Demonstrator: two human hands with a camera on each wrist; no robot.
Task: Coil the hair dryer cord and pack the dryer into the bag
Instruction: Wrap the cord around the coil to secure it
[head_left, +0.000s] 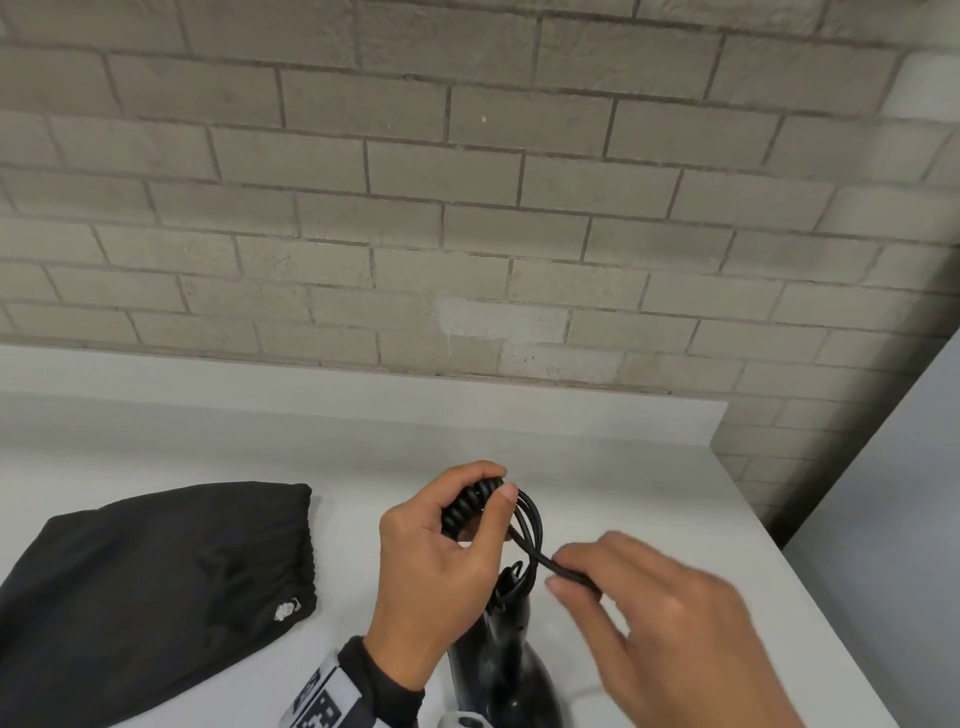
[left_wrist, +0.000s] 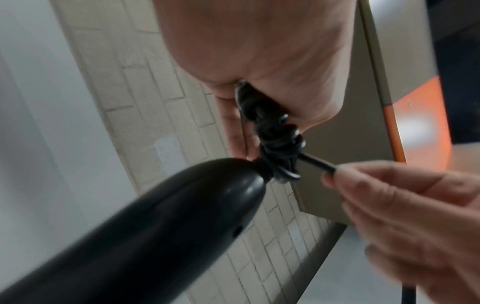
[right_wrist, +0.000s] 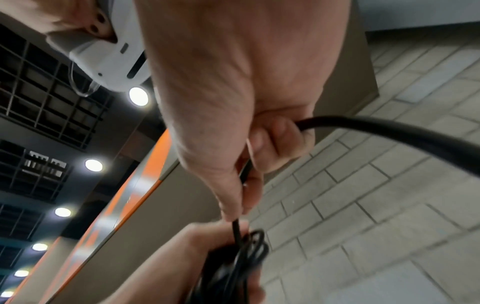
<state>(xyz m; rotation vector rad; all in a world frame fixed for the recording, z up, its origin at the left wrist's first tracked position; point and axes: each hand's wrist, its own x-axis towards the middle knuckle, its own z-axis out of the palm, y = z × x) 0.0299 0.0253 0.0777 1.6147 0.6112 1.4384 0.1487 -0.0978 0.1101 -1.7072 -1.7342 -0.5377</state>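
Note:
A black hair dryer (head_left: 501, 670) stands on the white table (head_left: 649, 499) near its front edge, handle up. Above the handle, my left hand (head_left: 441, 540) grips a bundle of the black cord (head_left: 470, 506), part spiral, part smooth loops. The same bundle (left_wrist: 275, 135) shows in the left wrist view above the dryer's handle end (left_wrist: 182, 216). My right hand (head_left: 660, 618) pinches a straight stretch of cord (head_left: 563, 569) just right of the bundle. In the right wrist view the cord (right_wrist: 389, 131) runs through my right hand (right_wrist: 241, 144) and off to the right. A black drawstring bag (head_left: 156, 582) lies flat at the left.
A grey brick wall (head_left: 467, 208) rises behind the table. The table's right edge (head_left: 810, 597) drops off close to my right hand. A band with a black-and-white pattern (head_left: 327, 696) wraps my left wrist.

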